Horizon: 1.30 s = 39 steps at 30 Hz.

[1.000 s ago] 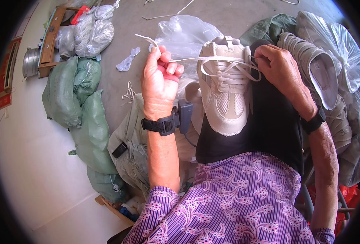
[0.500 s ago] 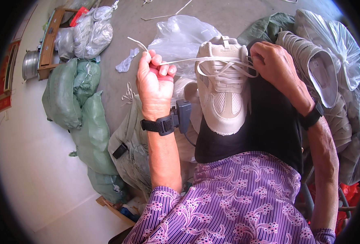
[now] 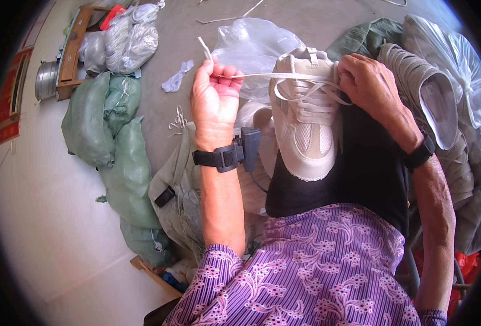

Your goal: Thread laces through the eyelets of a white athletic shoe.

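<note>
A beige sneaker (image 3: 304, 146) with mesh toe panels rests on my black-clad lap, its toe pointing toward me. Its flat pale shoelace (image 3: 257, 75) stretches sideways across the tongue. My left hand (image 3: 216, 103) pinches one end of the lace, whose tip sticks up past the thumb. On the other side, my right hand (image 3: 372, 84) is closed at the shoe's collar, where the lace loops run into its fingers. Part of the lace there is hidden behind the fingers. Black straps circle both wrists, and the left one carries a small box.
Stacked beige shoes (image 3: 422, 89) and a clear plastic bag (image 3: 457, 70) lie at the right. Beyond the sneaker a clear plastic sheet (image 3: 251, 41) covers some floor. Green sacks (image 3: 129, 174) line the left wall, with a wooden cabinet (image 3: 73, 46) farther back.
The whole view has shifted slightly. My left fingers have curled a little more around the lace, and its free tip now points more upright. The right hand keeps its hold beside the shoe.
</note>
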Available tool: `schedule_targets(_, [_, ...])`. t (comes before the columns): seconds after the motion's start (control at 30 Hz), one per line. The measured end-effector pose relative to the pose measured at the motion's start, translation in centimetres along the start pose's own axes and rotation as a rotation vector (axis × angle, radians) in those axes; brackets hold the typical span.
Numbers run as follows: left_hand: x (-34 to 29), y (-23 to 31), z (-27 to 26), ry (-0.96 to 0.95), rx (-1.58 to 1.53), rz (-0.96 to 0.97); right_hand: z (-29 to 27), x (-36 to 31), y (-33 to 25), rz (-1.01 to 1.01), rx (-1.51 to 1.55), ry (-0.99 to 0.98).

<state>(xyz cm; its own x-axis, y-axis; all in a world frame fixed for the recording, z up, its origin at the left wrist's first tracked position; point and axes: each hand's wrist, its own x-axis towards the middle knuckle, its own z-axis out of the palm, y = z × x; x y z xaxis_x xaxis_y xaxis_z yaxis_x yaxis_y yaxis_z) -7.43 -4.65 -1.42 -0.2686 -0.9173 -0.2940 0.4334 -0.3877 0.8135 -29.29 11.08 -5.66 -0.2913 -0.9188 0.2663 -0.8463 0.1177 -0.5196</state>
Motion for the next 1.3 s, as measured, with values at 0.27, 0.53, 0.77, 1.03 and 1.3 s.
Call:
schedule_targets(0.27, [-1.2,-2.5,2.0,-0.195,0.441,-0.030,0.0,-0.6,-0.2,0.019,0.007,0.034])
schedule_targets(0.53, [-2.5,-3.1,2.3,-0.252,0.761,0.079,0.3,-0.8,-0.2,0.006,0.001,0.051])
schedule_targets(0.77, [-2.0,-3.7,1.5,-0.234,0.827,0.180,0.4,-0.9,-0.3,0.011,-0.010,0.070])
schedule_targets(1.03, [-2.1,-3.4,1.9,-0.211,0.959,0.200,0.5,-0.9,-0.3,0.007,-0.023,0.077])
schedule_targets(1.3, [-1.2,-3.8,2.9,-0.316,1.140,0.319,0.5,-1.0,-0.2,0.002,-0.027,0.083])
